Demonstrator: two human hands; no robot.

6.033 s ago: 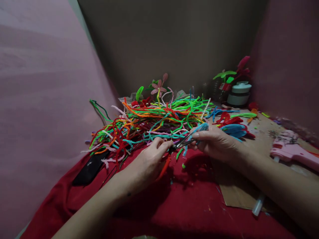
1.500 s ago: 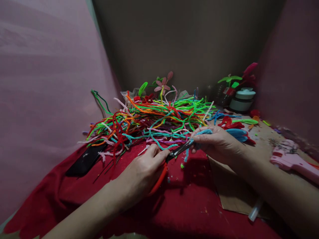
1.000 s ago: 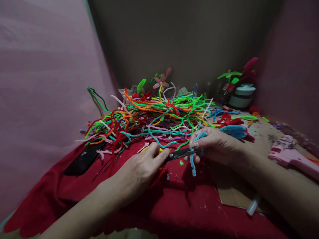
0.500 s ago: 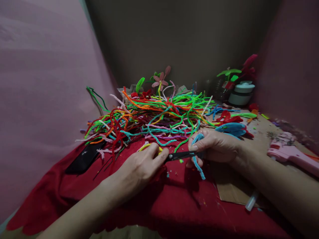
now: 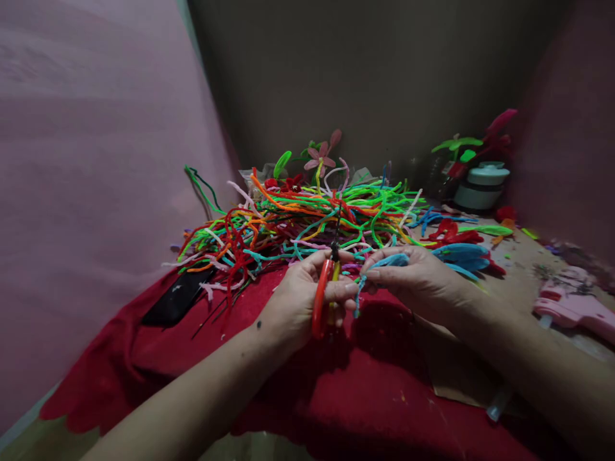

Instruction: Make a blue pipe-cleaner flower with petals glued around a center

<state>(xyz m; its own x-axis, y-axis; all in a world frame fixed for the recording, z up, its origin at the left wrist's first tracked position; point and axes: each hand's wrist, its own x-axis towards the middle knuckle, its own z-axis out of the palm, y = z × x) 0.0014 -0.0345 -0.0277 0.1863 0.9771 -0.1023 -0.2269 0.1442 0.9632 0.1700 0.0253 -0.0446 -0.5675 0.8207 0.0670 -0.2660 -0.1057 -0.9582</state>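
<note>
My left hand (image 5: 302, 301) is closed round a pair of scissors (image 5: 325, 288) with orange-red handles, blades pointing up and away over the heap. My right hand (image 5: 418, 278) pinches a light blue pipe cleaner (image 5: 379, 266) between thumb and fingers; its short end hangs down next to the scissor handles. Both hands hover over a red cloth (image 5: 336, 384), just in front of a big tangled heap of coloured pipe cleaners (image 5: 307, 221).
A black phone (image 5: 177, 298) lies on the cloth at left. Pink glue gun (image 5: 571, 304) at the right, on brown cardboard (image 5: 461, 378). Finished blue and red petals (image 5: 461, 246), a white jar (image 5: 483, 186) and pipe-cleaner flowers (image 5: 324, 153) stand at the back. Walls close in on three sides.
The scissors were lying level with blades at the blue pipe cleaner; my left hand has now turned them upright and pulled them off it. The long hanging blue end is shorter.
</note>
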